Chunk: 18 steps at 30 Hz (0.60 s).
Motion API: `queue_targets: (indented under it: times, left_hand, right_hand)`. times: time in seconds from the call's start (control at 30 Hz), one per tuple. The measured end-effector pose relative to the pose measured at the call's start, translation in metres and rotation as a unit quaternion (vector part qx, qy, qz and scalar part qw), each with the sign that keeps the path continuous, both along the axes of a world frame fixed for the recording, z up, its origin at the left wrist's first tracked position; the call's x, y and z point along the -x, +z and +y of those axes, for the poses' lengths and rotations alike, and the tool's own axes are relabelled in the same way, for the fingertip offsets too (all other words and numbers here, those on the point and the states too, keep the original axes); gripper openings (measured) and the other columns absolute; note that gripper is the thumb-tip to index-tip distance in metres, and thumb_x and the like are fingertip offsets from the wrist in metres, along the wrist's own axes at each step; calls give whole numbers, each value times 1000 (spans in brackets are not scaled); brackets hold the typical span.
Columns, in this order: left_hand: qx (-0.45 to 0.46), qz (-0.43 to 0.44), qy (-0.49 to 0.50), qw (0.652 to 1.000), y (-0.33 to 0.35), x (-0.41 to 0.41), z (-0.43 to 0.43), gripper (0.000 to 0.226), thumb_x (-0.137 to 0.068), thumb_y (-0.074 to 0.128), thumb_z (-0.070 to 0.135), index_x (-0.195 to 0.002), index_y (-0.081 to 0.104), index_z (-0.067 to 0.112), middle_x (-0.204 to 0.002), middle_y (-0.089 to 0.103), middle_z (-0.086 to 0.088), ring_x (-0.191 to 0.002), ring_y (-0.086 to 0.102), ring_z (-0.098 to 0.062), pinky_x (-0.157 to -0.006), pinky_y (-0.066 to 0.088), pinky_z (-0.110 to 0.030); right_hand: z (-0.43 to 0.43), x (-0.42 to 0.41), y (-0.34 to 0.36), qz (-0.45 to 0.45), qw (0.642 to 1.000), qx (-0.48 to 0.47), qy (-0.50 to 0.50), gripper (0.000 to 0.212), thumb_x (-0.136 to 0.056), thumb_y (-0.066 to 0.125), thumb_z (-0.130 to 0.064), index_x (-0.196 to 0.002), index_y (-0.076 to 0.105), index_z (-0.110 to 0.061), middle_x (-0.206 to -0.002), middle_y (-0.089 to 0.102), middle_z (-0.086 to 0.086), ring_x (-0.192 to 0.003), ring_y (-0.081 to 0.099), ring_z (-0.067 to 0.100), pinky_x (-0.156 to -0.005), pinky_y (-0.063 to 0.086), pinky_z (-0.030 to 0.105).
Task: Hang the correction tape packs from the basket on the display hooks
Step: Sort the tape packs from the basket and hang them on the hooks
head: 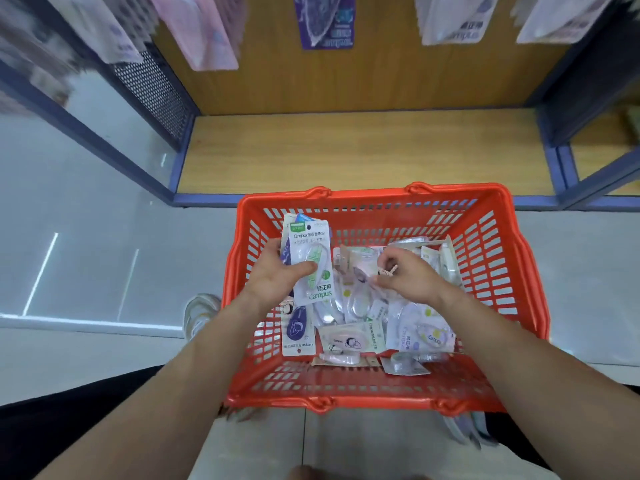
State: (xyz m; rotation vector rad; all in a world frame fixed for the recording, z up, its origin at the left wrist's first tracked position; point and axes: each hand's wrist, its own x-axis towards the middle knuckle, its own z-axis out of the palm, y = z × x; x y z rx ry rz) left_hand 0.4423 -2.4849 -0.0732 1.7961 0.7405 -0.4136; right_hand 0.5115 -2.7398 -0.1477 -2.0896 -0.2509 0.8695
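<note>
Head view. Gripping a small stack in the left hand (277, 273), thumb clamped across the green pack (311, 263), probably gathering several per trip. Rummaging in the red basket (381, 192) with the right hand (407, 277), fingers curled over the pile (360, 306); pinching anything yet? Can't tell. Hung packs (323, 24) waiting above.

Wooden shelf board (363, 150) is lying across upper centre, perforated metal panel (152, 91) is standing upper left, pale shoe (201, 317) is resting on grey floor (86, 237), lower left.
</note>
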Motion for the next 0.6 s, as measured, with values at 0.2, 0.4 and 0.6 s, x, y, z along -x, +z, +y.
queue_targets:
  times: [0.2, 0.4, 0.6]
  left_hand:
    - [2, -41, 2, 999, 69, 6, -1, 53, -83, 82, 23, -128, 53, 18, -110, 73, 1, -91, 75, -18, -76, 62, -37]
    - [30, -118, -2, 993, 144, 28, -17, 55, -82, 82, 26, -129, 54, 24, -114, 73, 5, -95, 75, -17, -82, 58, -33]
    - [51, -176, -7, 983, 197, 55, -37, 54, -87, 79, 24, -133, 51, 29, -118, 73, 9, -95, 76, -17, -90, 60, -42]
  right_hand:
    - [-6, 4, 86, 72, 972, -115, -191, 21, -92, 73, -7, -89, 53, -13, -92, 71, 9, -80, 65, 21, -68, 49, 31]
    - [11, 35, 182, 120, 933, -265, -212, 39, -90, 67, 8, -119, 58, -17, -111, 76, 7, -93, 74, 25, -75, 61, 45]
    - [10, 61, 261, 109, 932, -298, -175, 49, -87, 63, 12, -127, 62, -17, -120, 73, 13, -110, 70, 35, -93, 57, 54]
